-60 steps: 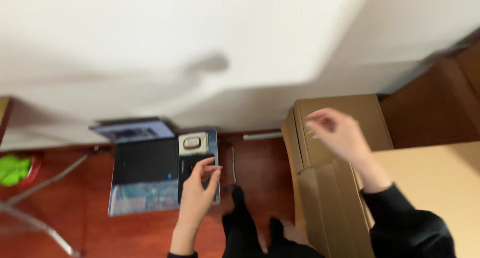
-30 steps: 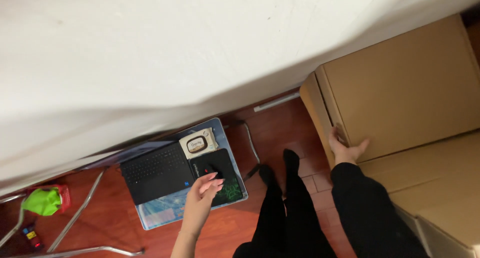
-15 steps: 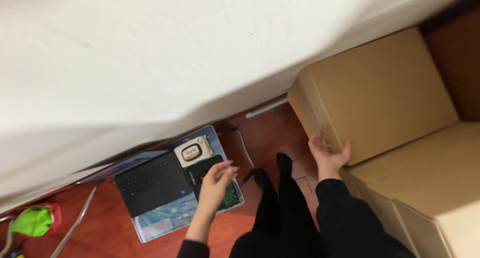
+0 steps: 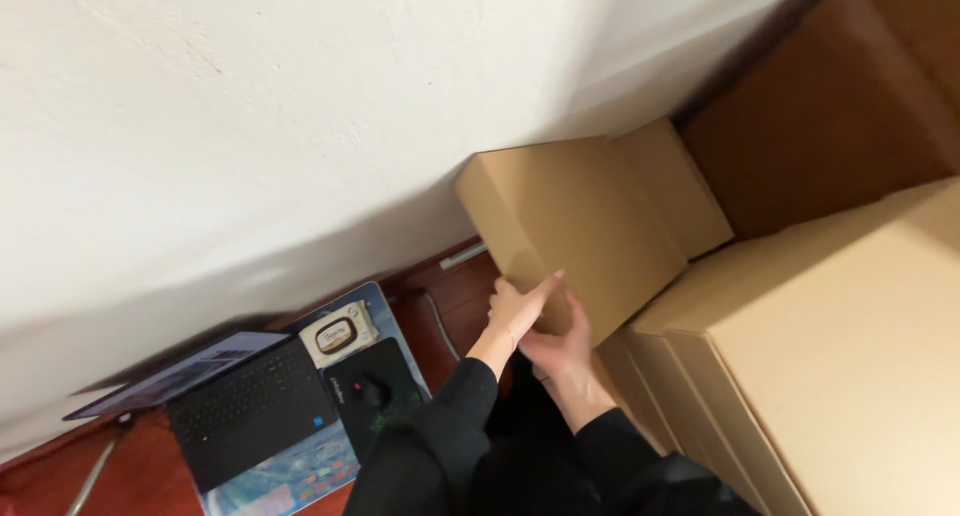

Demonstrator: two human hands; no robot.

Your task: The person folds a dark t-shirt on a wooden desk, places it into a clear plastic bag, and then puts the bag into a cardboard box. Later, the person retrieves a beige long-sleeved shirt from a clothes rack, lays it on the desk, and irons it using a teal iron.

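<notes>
A closed brown cardboard box [image 4: 585,211] lies against the white wall, atop other boxes. My left hand [image 4: 517,308] rests flat against its near lower corner, fingers together and pointing up. Just right of it, my right hand [image 4: 560,348] grips the same corner from below. Both arms wear black sleeves.
A large cardboard box [image 4: 830,346] fills the right side, with a dark brown surface [image 4: 830,116] behind it. On the red-brown floor to the left lie an open black laptop [image 4: 240,406], a wipes packet [image 4: 337,332] and a black mouse [image 4: 374,388] on a dark pad.
The view has swung right toward the boxes. My left hand left the mouse pad and came to the box corner, joining my right hand there.
</notes>
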